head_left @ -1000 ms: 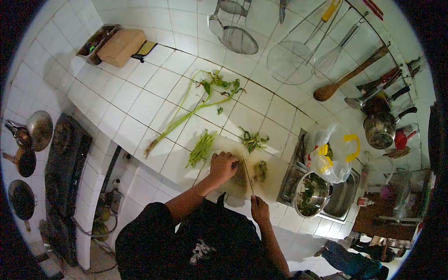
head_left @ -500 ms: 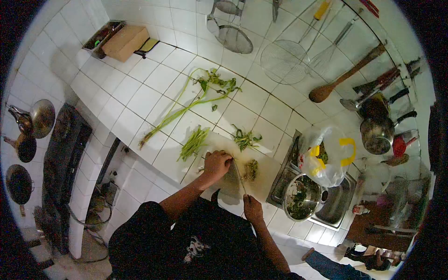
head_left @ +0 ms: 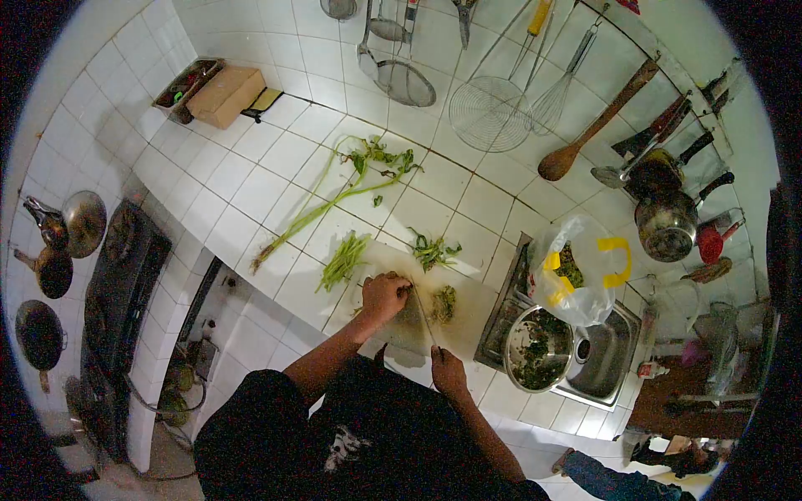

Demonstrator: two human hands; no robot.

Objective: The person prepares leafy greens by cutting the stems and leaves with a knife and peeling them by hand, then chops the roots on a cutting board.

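Observation:
My right hand (head_left: 449, 370) is wrapped round the handle of a knife (head_left: 424, 316), whose blade lies over a pale cutting board (head_left: 469, 313). Close to the blade's far end, my left hand (head_left: 385, 297) is closed with its fingers curled down on the board; what they pinch is hidden. A small heap of chopped greens (head_left: 444, 304) sits on the board to the right of the blade. Left of the board lies a bunch of cut green stems (head_left: 343, 260). Leafy trimmings (head_left: 433, 248) rest at the board's far edge.
Long rooted stalks (head_left: 313, 215) lie farther back on the tiled counter (head_left: 219, 176). To the right, a metal bowl (head_left: 510, 355) with chopped greens stands by the sink (head_left: 612, 359), beside a plastic bag (head_left: 589, 292). Utensils hang on the wall. Another person's leg (head_left: 614, 478) shows at lower right.
The whole view has shifted slightly, with the wall utensils appearing higher and farther left. Both hands and the knife keep nearly the same position over the board.

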